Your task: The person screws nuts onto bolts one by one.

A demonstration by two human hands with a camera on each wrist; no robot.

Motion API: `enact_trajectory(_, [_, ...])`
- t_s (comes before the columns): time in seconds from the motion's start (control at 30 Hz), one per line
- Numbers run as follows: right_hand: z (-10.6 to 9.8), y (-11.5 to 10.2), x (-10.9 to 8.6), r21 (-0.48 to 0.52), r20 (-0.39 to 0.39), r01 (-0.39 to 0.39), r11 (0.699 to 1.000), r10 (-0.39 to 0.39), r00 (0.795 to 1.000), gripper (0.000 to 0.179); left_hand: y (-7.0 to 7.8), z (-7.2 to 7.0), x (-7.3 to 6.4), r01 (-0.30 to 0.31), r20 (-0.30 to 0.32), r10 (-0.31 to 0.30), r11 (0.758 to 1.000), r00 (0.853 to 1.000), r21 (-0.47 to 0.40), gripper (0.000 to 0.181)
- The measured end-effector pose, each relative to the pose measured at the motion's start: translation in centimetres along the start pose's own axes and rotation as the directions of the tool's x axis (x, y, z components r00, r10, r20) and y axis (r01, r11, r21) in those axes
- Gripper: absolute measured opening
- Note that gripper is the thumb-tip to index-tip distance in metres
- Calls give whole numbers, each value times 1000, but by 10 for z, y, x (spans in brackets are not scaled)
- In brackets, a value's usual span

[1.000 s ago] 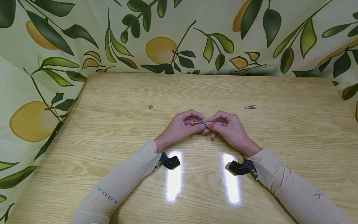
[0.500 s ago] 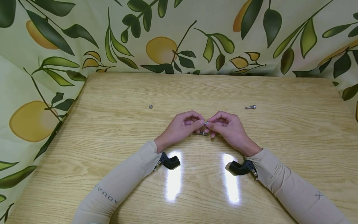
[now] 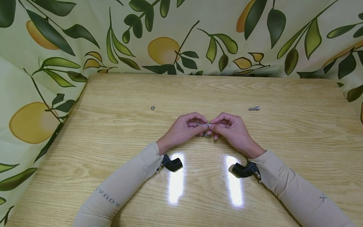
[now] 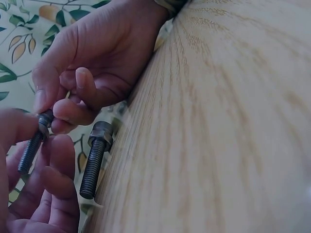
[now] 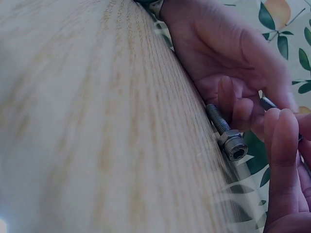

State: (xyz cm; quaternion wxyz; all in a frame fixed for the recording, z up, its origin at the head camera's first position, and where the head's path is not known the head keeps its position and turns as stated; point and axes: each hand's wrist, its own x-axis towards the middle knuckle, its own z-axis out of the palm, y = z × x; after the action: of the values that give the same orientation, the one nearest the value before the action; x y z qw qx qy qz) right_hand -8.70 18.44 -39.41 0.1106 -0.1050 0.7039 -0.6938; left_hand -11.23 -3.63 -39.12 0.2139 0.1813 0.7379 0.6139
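Between both hands is a metal bolt (image 4: 30, 153), its threaded shank toward the left hand. A nut (image 4: 43, 130) sits on it close to the head. My left hand (image 3: 185, 127) pinches the bolt at the nut between thumb and fingers. The head end is pinched by the thumb and forefinger of my right hand (image 3: 231, 129), which mostly cover it in the head view. Just beneath the hands, a second socket-head bolt (image 5: 218, 120) lies on the table with a nut (image 5: 228, 137) up against its head.
On the wooden table (image 3: 136, 91), a loose nut (image 3: 152, 108) lies beyond the left hand. Another bolt (image 3: 254, 108) lies beyond the right hand. A leaf-patterned cloth (image 3: 210, 19) hangs behind the table's far edge.
The left thumb slid forward over the bolt half a second ago, hiding the shank, and has drawn back so the shank shows again. The right hand stays in place.
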Motion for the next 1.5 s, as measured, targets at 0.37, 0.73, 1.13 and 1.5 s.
enact_trajectory(0.37, [0, 0, 0, -9, 0, -1, 1000, 1, 1000, 8, 1, 0, -1, -16, 7, 16, 1000, 1000, 1, 20])
enact_trajectory(0.73, [-1, 1, 0, -36, 13, 15, 999, -15, 1000, 15, 0, 0, 0, -26, -9, 26, 1000, 1000, -10, 21])
enact_trajectory(1.13, [0, 0, 1, -61, 13, 8, 998, -7, 1000, 15, 0, 1, 0, -29, -6, 29, 999, 1000, -25, 24])
enact_trajectory(1.5, [-1, 1, 1, -68, 16, 12, 998, -11, 1000, 15, 1, 0, 0, -39, -8, 39, 999, 999, -22, 27])
